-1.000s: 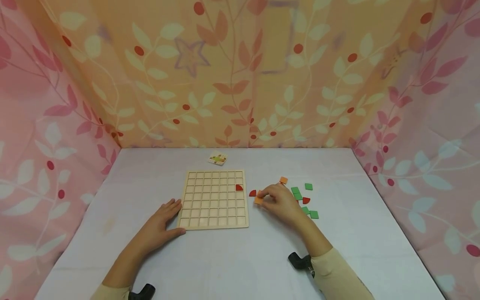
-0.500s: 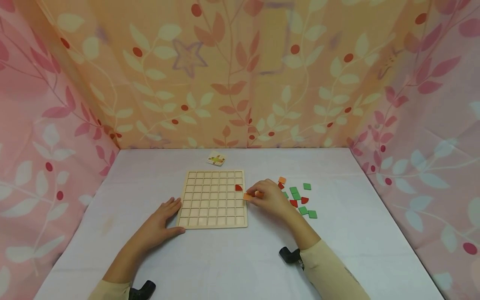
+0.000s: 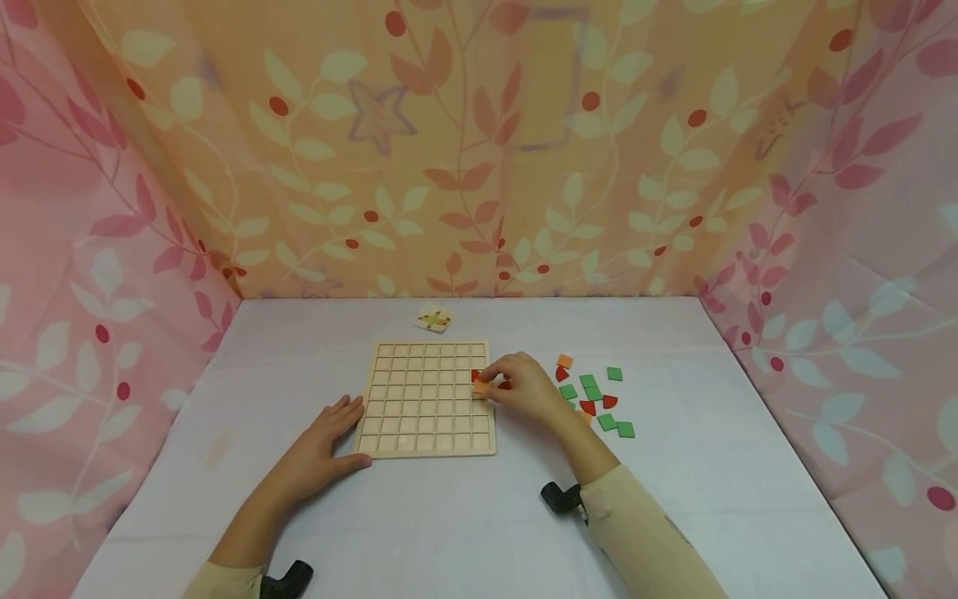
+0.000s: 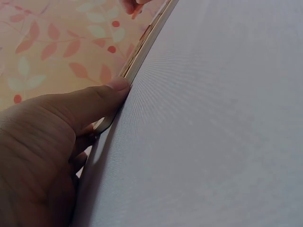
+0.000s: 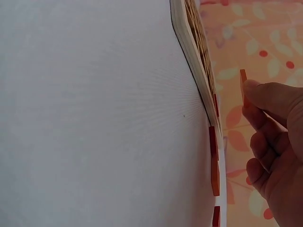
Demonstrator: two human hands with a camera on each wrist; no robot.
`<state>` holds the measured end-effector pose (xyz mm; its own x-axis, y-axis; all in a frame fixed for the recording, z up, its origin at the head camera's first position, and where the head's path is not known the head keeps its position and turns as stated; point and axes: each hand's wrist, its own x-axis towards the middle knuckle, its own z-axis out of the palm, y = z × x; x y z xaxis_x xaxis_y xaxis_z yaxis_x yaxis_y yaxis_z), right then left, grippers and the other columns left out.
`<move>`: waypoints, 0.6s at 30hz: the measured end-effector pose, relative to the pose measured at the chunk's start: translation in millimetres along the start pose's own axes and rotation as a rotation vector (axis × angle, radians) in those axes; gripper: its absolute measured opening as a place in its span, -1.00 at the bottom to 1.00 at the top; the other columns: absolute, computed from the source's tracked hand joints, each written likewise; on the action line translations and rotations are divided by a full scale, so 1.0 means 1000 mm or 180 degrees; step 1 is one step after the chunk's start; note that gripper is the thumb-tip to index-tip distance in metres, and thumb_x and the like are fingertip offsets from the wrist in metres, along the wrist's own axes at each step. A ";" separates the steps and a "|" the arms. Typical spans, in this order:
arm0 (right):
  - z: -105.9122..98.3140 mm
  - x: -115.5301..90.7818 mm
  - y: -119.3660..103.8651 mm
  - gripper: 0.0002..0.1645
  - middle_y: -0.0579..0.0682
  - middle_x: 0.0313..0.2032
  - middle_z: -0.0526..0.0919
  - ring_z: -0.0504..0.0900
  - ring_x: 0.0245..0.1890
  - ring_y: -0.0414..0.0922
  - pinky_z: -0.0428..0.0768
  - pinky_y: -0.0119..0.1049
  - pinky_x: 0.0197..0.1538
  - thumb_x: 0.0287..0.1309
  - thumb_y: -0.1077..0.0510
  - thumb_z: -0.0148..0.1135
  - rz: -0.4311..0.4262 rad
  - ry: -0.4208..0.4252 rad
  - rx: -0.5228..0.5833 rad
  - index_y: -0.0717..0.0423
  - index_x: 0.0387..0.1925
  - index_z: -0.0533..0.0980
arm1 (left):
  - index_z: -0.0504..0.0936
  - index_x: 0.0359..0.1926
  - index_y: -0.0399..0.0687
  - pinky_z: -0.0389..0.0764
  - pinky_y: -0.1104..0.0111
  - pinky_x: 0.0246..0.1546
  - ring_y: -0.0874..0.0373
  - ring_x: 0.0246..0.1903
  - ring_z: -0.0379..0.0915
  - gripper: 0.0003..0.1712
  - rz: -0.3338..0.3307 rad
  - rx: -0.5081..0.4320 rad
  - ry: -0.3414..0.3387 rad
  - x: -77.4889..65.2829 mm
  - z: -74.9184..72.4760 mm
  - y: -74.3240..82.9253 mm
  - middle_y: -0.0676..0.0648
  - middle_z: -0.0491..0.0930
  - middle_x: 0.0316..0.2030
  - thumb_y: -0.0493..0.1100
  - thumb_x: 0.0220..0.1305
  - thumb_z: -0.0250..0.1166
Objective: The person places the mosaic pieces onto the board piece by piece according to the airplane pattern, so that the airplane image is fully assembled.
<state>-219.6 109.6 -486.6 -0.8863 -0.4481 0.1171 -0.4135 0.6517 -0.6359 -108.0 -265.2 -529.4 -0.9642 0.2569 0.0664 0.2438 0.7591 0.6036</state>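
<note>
A wooden grid board lies flat on the table. My left hand rests at its left side, fingers spread along the edge and thumb at the near left corner; in the left wrist view the thumb lies against the rim. Between thumb and fingertips, my right hand pinches an orange square tile, held over the board's right-hand column. Just behind that tile, a red quarter-circle tile sits in a cell. Another red tile lies right of the board, partly covered by the right hand.
Right of the right hand, green square tiles, red quarter-circle tiles and orange tiles lie scattered. A small patterned card lies behind the board. Patterned cloth walls enclose the table at the back and sides.
My right hand has carried the orange tile leftward from the table beside the board to above its right column. My left hand has stayed at the board's edge.
</note>
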 end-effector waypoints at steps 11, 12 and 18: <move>0.010 0.012 0.010 -0.79 -0.26 -0.17 0.70 0.49 -0.17 -0.21 0.58 -0.30 -0.09 0.18 0.02 0.49 0.0056 -0.0155 -0.0150 -0.15 -0.12 0.75 | 0.32 0.50 -0.22 -0.03 -0.12 0.57 -0.24 0.57 -0.04 0.12 0.0053 -0.0035 0.0016 -0.001 0.003 -0.004 -0.21 0.21 0.54 0.22 0.07 0.56; 0.010 0.012 0.011 -0.79 -0.25 -0.18 0.69 0.48 -0.18 -0.21 0.57 -0.30 -0.10 0.18 0.02 0.49 0.0050 -0.0163 -0.0166 -0.15 -0.12 0.75 | 0.32 0.51 -0.22 -0.04 -0.11 0.58 -0.23 0.57 -0.04 0.12 0.0056 -0.0028 0.0017 -0.001 0.003 -0.004 -0.20 0.21 0.54 0.22 0.07 0.56; 0.011 0.015 0.013 -0.79 -0.25 -0.25 0.66 0.47 -0.18 -0.20 0.54 -0.29 -0.12 0.19 0.04 0.48 0.0004 -0.0236 -0.0230 -0.12 -0.11 0.74 | 0.31 0.50 -0.24 -0.10 0.02 0.62 -0.23 0.57 -0.04 0.12 0.0128 -0.0023 0.0033 0.000 0.003 -0.006 -0.19 0.21 0.54 0.21 0.07 0.56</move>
<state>-235.4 104.2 -501.6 -0.8701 -0.4895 0.0579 -0.4287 0.6935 -0.5790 -108.8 -267.6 -535.5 -0.9546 0.2810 0.0990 0.2818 0.7438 0.6061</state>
